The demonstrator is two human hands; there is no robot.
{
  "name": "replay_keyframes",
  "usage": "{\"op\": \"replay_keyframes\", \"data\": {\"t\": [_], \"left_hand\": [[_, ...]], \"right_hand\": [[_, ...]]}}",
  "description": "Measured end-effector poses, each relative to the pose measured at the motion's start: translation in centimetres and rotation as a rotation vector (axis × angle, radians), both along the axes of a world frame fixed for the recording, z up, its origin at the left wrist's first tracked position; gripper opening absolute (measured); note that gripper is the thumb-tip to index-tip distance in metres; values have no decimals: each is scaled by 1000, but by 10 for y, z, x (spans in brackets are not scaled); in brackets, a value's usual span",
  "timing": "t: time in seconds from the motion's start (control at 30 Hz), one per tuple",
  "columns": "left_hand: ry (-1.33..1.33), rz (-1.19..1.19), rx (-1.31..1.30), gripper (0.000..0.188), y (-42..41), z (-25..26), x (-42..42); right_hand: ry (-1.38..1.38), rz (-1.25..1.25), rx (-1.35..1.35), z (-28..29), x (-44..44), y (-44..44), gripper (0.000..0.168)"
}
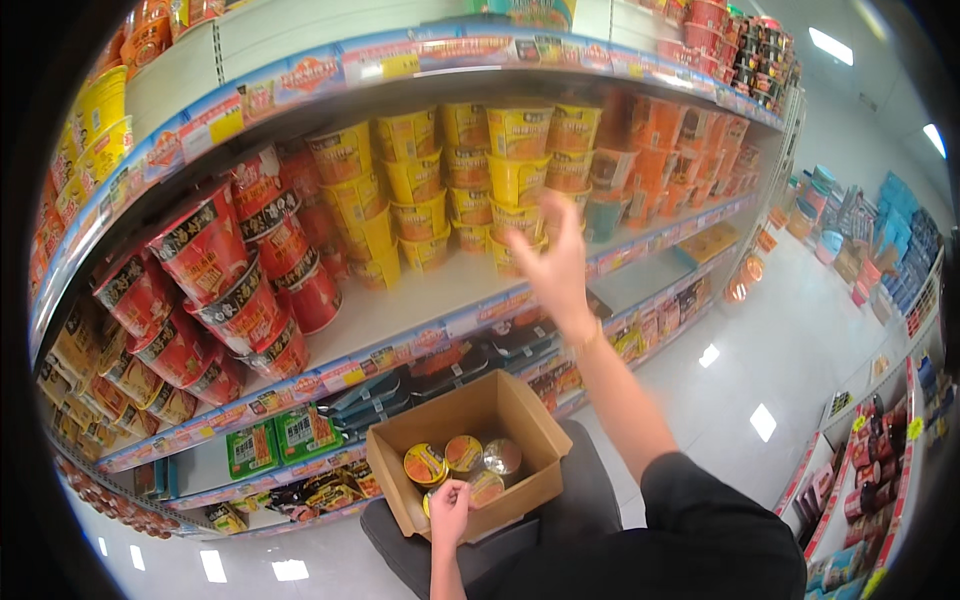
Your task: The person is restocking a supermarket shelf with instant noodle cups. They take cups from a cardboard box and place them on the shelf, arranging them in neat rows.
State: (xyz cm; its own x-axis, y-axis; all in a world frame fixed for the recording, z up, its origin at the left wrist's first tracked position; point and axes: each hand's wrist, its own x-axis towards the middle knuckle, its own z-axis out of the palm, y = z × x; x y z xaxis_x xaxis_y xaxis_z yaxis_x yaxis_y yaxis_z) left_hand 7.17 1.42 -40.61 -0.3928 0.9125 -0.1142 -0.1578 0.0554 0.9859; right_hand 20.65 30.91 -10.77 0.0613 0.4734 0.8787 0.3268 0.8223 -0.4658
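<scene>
My right hand [555, 259] is raised in front of the shelf, fingers spread and slightly blurred, just before the stacked yellow instant noodle cups [517, 180]. Nothing shows between its fingers. Low in the view, my left hand [451, 504] is at the near side of an open cardboard box [525, 405], over the cups inside; whether it grips one cannot be told. In the box stand several lidded cups, among them a yellow-rimmed noodle cup [425, 463] and one with a shiny pale lid [502, 456]. The box rests on a dark seat or stool [585, 472].
Red noodle tubs [202, 247] are stacked at the shelf's left, orange cups [652, 165] at its right. Lower shelves hold green noodle packs [307, 431] and dark trays. A shelf edge [450, 326] runs between box and cups. Another rack [870, 465] stands at the lower right.
</scene>
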Motion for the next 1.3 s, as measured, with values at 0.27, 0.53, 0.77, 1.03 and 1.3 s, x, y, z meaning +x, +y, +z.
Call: {"op": "replay_keyframes", "data": {"t": [0.27, 0.53, 0.77, 1.03, 1.3], "left_hand": [[966, -285, -292, 35, 25, 37, -26], [1204, -951, -961, 74, 79, -47, -64], [1641, -710, -860, 76, 98, -101, -87], [1571, -848, -913, 76, 111, -93, -85], [1516, -419, -914, 94, 112, -113, -91]], "right_hand": [[-658, 557, -869, -236, 48, -164, 23], [-842, 308, -581, -273, 50, -190, 13], [-786, 258, -495, -274, 44, -190, 8], [-730, 252, -461, -278, 50, -185, 8], [-655, 279, -390, -277, 46, -186, 16]]}}
